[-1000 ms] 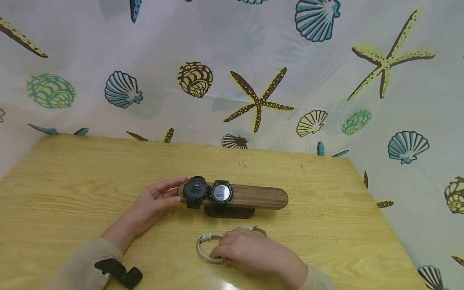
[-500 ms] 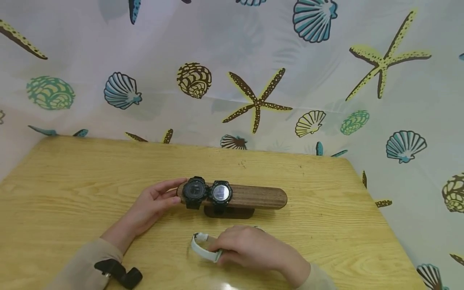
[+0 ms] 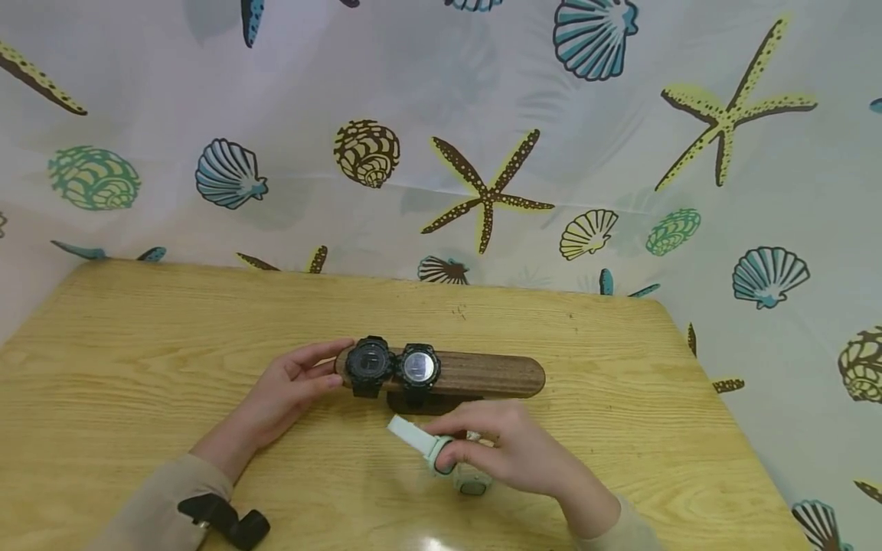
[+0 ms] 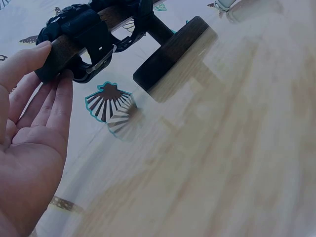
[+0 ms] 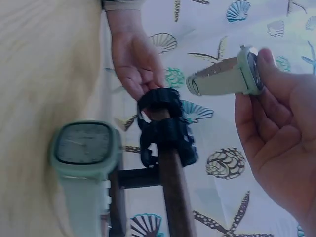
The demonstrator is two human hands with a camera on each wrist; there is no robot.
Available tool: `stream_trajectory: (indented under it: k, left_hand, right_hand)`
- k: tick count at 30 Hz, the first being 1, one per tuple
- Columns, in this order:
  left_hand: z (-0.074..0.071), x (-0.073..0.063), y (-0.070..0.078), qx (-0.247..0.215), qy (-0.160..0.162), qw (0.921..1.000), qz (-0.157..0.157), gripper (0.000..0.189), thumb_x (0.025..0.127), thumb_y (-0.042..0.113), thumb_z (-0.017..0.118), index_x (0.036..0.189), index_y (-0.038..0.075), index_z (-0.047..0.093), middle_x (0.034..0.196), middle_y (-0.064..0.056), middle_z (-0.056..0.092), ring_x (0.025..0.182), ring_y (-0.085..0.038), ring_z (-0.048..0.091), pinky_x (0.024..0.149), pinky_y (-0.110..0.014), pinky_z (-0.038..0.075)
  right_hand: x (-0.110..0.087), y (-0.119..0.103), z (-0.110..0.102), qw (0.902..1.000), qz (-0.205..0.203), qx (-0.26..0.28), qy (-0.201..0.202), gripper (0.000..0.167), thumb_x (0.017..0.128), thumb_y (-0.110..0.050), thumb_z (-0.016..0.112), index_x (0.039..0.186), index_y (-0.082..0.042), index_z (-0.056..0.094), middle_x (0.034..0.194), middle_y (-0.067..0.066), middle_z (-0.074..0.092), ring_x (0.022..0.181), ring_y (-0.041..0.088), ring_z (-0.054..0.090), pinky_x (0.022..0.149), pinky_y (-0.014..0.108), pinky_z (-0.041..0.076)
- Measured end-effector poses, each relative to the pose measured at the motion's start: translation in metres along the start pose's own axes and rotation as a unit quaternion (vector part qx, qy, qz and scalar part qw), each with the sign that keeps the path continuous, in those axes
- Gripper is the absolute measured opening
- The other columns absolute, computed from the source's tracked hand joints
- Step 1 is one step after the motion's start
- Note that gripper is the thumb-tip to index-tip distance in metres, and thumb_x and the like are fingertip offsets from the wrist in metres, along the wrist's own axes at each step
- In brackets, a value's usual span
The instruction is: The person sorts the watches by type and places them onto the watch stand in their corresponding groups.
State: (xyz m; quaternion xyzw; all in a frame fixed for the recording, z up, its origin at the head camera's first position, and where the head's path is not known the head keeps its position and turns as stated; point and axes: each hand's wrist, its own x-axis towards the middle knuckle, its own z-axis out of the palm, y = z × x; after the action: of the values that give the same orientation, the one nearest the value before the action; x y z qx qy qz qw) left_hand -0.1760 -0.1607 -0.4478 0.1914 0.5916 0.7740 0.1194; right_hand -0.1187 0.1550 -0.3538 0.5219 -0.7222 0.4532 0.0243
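Head view shows my left hand (image 3: 285,386) gripping the near end of a dark brown wooden display bar with rounded ends (image 3: 492,373), thumb on one side and fingers on the other. Just past those fingertips, a black round-faced watch with a dark dial (image 3: 368,363) is strapped around the bar. Next along, farther from that hand, sits a black round-faced watch with a pale, bright dial (image 3: 418,367). The bar rests on a dark, flat base (image 4: 170,59) that stands on the table.

With my right hand (image 3: 513,451) I pinch a pale mint-green watch (image 3: 411,435) between thumb and fingers, my thumb lying against its face. I hold it above the table, its strap jutting out from my fingertips toward the side where my left hand is. The bar lies beyond my right hand, apart from the watch in it.

Under those right fingers, on the table, is a pale mint-green watch with a rounded-square dial (image 5: 84,143); the right wrist view shows its face and strap.

Both hands work over a light yellow wooden table (image 3: 207,321), and beyond them hangs a white cloth printed with shells and starfish (image 3: 296,84).
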Motion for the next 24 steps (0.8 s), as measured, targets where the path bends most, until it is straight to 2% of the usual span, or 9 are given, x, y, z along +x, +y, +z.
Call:
stream_trajectory:
  k: [6, 11, 17, 19, 24]
  left_hand:
    - [0.0, 0.0, 0.0, -0.005, -0.005, 1.0, -0.001, 0.048, 0.094, -0.002, 0.056, 0.141, 0.007, 0.048, 0.142, 0.002, 0.045, 0.122, -0.012, 0.051, 0.092, -0.029, 0.049]
    - [0.0, -0.001, 0.0, -0.004, -0.004, 1.0, -0.003, 0.048, 0.095, -0.002, 0.055, 0.141, 0.007, 0.047, 0.143, 0.003, 0.045, 0.122, -0.012, 0.051, 0.091, -0.028, 0.049]
    - [0.0, -0.001, 0.001, -0.007, -0.004, 1.0, -0.005, 0.049, 0.095, -0.003, 0.055, 0.142, 0.006, 0.045, 0.143, 0.002, 0.045, 0.123, -0.013, 0.051, 0.092, -0.03, 0.049]
    - [0.0, -0.001, 0.001, -0.007, -0.004, 1.0, -0.004, 0.049, 0.095, -0.003, 0.054, 0.142, 0.006, 0.045, 0.143, 0.002, 0.045, 0.123, -0.013, 0.051, 0.092, -0.031, 0.049]
    - [0.0, -0.002, 0.001, -0.003, -0.003, 1.0, -0.006, 0.049, 0.095, -0.003, 0.055, 0.142, 0.007, 0.046, 0.143, 0.002, 0.045, 0.122, -0.012, 0.051, 0.092, -0.031, 0.049]
  right_hand:
    - [-0.001, -0.006, -0.021, 0.9931, 0.029, -0.017, 0.112, 0.029, 0.088, -0.015, 0.065, 0.111, 0.004, 0.068, 0.101, 0.014, 0.07, 0.086, 0.018, 0.068, 0.068, 0.033, 0.057]
    - [-0.005, -0.008, -0.038, 0.9779, 0.085, -0.04, 0.187, 0.026, 0.086, -0.004, 0.068, 0.109, 0.005, 0.068, 0.097, 0.015, 0.07, 0.077, 0.014, 0.065, 0.063, 0.027, 0.055]
    - [-0.009, -0.004, -0.054, 0.946, 0.193, -0.094, 0.243, 0.023, 0.085, -0.001, 0.068, 0.108, 0.001, 0.071, 0.091, 0.011, 0.071, 0.071, 0.01, 0.062, 0.057, 0.022, 0.052]
    - [-0.01, -0.002, -0.058, 0.9337, 0.23, -0.12, 0.247, 0.021, 0.087, -0.005, 0.068, 0.107, -0.001, 0.071, 0.089, 0.009, 0.07, 0.067, 0.011, 0.059, 0.054, 0.021, 0.049]
    - [-0.014, 0.003, -0.069, 0.9002, 0.317, -0.192, 0.229, 0.023, 0.09, -0.015, 0.067, 0.109, -0.001, 0.07, 0.087, 0.008, 0.07, 0.069, 0.015, 0.06, 0.056, 0.023, 0.048]
